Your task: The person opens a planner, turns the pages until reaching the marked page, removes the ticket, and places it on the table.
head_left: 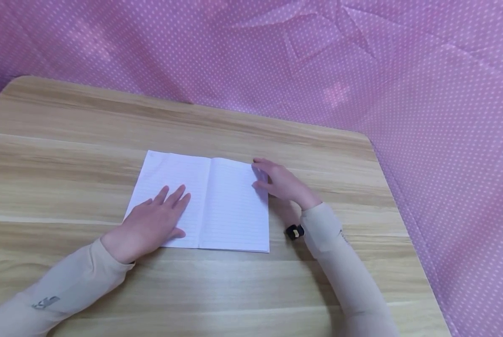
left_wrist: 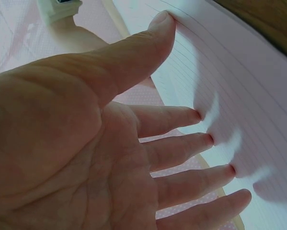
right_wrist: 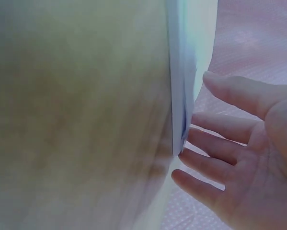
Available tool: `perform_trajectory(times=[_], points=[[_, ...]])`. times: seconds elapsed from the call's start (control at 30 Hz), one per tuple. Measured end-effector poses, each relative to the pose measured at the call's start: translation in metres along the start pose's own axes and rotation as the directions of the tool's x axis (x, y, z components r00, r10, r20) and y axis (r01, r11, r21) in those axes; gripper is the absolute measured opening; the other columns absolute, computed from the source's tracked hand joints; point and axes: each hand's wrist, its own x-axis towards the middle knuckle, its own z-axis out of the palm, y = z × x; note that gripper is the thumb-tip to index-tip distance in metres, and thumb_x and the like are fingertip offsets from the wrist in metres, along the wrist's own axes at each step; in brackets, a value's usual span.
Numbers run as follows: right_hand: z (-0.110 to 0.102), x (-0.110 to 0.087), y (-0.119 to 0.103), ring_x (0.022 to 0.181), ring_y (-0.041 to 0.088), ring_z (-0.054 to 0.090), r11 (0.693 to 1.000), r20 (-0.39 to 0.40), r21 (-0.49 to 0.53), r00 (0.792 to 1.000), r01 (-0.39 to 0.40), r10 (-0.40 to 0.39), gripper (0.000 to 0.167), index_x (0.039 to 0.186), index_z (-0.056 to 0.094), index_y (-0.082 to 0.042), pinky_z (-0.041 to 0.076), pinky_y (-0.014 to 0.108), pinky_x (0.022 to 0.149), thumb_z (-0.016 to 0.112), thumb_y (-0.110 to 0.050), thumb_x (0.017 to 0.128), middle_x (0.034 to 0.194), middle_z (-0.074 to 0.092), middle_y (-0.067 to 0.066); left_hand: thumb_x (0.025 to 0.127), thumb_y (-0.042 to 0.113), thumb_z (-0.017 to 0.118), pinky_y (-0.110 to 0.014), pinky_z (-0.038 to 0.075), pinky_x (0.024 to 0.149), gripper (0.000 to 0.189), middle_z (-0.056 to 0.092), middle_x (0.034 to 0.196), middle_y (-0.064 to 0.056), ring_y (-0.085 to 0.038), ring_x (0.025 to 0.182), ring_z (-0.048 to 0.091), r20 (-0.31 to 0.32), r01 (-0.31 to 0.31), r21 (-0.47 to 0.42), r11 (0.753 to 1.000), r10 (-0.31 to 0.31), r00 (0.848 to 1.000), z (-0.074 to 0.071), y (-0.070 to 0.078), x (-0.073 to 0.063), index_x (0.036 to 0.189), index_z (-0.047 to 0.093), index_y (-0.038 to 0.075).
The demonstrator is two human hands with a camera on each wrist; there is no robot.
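Observation:
A notebook with ruled white pages (head_left: pixel 236 210) lies spread flat on the table, its centre fold running away from me. Over the lower half of the left page is my left hand (head_left: pixel 150 227), fingers spread; in the left wrist view its fingertips (left_wrist: pixel 198 116) come right at the ruled paper. My right hand (head_left: pixel 282 181) is at the far right corner of the right page, thumb and fingers apart. The right wrist view shows that hand's fingers (right_wrist: pixel 215 143) reaching to the notebook's page edge (right_wrist: pixel 177 96), with the thumb standing off from them.
The wooden table (head_left: pixel 234 290) extends on all sides of the notebook. Pink dotted cloth (head_left: pixel 251 56) hangs behind the table and along its right side. A small black device (head_left: pixel 295 231) is strapped at the right wrist.

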Motion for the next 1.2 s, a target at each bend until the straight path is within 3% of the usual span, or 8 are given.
perform_trajectory(times=[0.27,0.4,0.63,0.73,0.9,1.2], points=[[-0.004,0.009,0.004,0.135,0.032,0.042,1.0,-0.005,0.012,1.0,-0.028,0.028,0.053,0.141,0.047,0.002,0.029,0.041,0.114,0.066,-0.016,0.095,0.152,0.039,0.018,0.086,0.03,0.076,-0.063,0.043,0.096,0.076,0.036,0.15,-0.027,-0.051,0.134,0.034,0.009,-0.001,-0.003,1.0,0.001,1.0,0.0,0.0,0.0,0.143,0.043,-0.007],[-0.004,0.007,0.004,0.119,0.029,0.054,0.997,-0.025,0.061,0.999,-0.039,0.04,0.051,0.14,0.049,-0.001,0.037,0.04,0.109,0.066,-0.014,0.095,0.151,0.041,0.015,0.086,0.031,0.076,-0.063,0.043,0.096,0.076,0.036,0.15,-0.027,-0.052,0.134,0.034,0.01,-0.005,-0.002,1.0,0.005,1.0,0.0,0.001,0.0,0.143,0.043,-0.007],[-0.004,0.001,0.001,0.132,0.028,0.047,0.979,-0.144,0.196,0.989,0.05,-0.022,0.041,0.134,0.057,-0.001,0.035,0.039,0.111,0.065,-0.007,0.094,0.14,0.054,0.014,0.086,0.03,0.076,-0.063,0.043,0.095,0.076,0.036,0.15,-0.027,-0.052,0.134,0.034,0.003,-0.006,-0.001,1.0,0.006,1.0,0.001,0.0,0.0,0.142,0.043,-0.007],[-0.004,-0.007,-0.003,0.124,0.029,0.055,0.948,-0.166,0.312,0.986,0.061,-0.009,0.037,0.129,0.059,0.003,0.042,0.038,0.105,0.065,-0.006,0.094,0.131,0.06,0.017,0.086,0.03,0.076,-0.062,0.043,0.096,0.076,0.036,0.15,-0.027,-0.052,0.134,0.034,0.003,-0.005,-0.005,1.0,0.005,1.0,0.001,0.0,0.0,0.142,0.043,-0.007],[0.002,-0.021,-0.008,0.117,0.028,0.061,0.872,-0.112,0.489,0.99,-0.021,0.087,0.043,0.134,0.054,0.005,0.049,0.032,0.097,0.065,-0.006,0.094,0.129,0.061,0.019,0.086,0.03,0.077,-0.062,0.043,0.096,0.075,0.036,0.15,-0.027,-0.052,0.134,0.034,0.0,-0.004,-0.005,1.0,0.004,1.0,0.001,0.0,0.001,0.142,0.043,-0.007],[0.014,-0.05,-0.012,0.108,0.023,0.065,0.748,-0.013,0.652,0.985,-0.123,0.173,0.041,0.135,0.055,0.003,0.053,0.033,0.091,0.062,-0.01,0.097,0.121,0.067,0.014,0.086,0.03,0.076,-0.062,0.043,0.096,0.075,0.035,0.151,-0.028,-0.052,0.134,0.033,0.004,-0.003,-0.015,1.0,0.003,1.0,0.0,0.0,0.0,0.142,0.043,-0.007]])
